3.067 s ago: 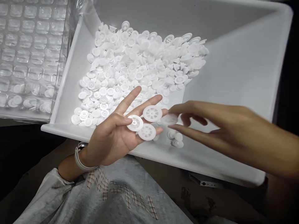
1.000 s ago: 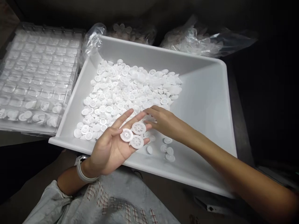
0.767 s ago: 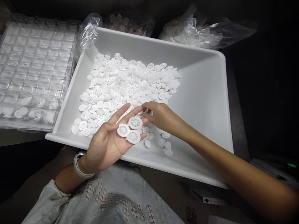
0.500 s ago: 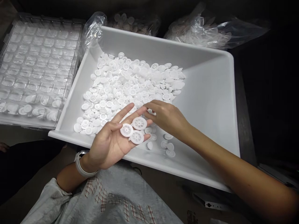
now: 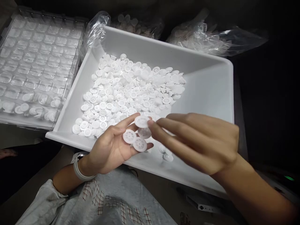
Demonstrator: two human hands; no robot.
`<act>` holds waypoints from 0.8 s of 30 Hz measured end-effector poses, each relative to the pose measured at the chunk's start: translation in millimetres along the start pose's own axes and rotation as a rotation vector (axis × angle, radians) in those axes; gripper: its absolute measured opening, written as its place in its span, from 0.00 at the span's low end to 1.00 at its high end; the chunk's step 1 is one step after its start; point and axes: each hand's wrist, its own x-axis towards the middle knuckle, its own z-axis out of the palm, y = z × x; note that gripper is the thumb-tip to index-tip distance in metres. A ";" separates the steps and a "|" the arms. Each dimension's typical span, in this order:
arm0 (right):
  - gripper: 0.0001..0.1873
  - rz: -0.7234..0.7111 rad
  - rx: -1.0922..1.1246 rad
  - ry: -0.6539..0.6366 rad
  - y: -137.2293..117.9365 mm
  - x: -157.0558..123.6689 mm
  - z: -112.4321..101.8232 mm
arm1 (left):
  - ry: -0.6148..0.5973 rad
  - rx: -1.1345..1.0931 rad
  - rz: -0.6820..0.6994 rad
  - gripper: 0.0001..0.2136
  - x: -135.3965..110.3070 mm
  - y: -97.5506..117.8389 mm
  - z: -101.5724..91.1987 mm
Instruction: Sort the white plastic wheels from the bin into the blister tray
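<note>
My left hand (image 5: pixel 112 148) is palm up over the front edge of the white bin (image 5: pixel 203 90), its fingers partly curled under a few small white plastic wheels (image 5: pixel 140 144). These wheels are round, thin and spoked, and lie on the palm and fingers. Just above them my right hand (image 5: pixel 199 139) pinches one more white plastic wheel (image 5: pixel 141 122) by its rim, between thumb and fingertips. A heap of the same wheels (image 5: pixel 131 84) covers the left and middle part of the bin. Several loose ones (image 5: pixel 167 157) lie near the front wall, partly hidden by my right hand.
Left of the bin stands a stack of clear compartment trays (image 5: pixel 39 59); the front compartments hold white wheels. Behind the bin are a clear plastic bag of pieces (image 5: pixel 201 37) and a darker bag (image 5: pixel 138 26). Another person's hand (image 5: pixel 8 153) shows at the left edge.
My right hand has come back from beyond the left fingertips toward me and to the right, and now pinches a wheel over the left palm. The left hand has lowered slightly.
</note>
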 end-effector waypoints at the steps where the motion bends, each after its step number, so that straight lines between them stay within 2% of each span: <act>1: 0.05 -0.098 -0.029 -0.009 -1.9 2.1 0.7 | -0.025 0.005 0.002 0.24 0.0 0.3 0.0; 3: 0.06 -0.238 -0.067 0.004 -3.3 3.9 4.1 | -0.055 0.003 -0.005 0.23 0.0 1.1 -0.8; 6: 0.07 -0.239 -0.014 -0.012 -2.8 2.9 8.4 | -0.045 -0.031 -0.004 0.21 0.2 1.4 -2.9; 13: 0.08 -0.187 0.033 -0.024 -2.2 -2.7 10.9 | -0.054 -0.032 0.003 0.21 2.3 -0.2 -3.4; 18: 0.08 -0.134 0.033 -0.040 -4.4 -5.6 10.1 | -0.049 -0.036 -0.034 0.28 1.3 -0.1 -2.7; 24: 0.10 -0.032 0.095 -0.041 -10.7 -11.5 3.5 | -0.046 -0.036 -0.037 0.28 0.0 0.2 -4.3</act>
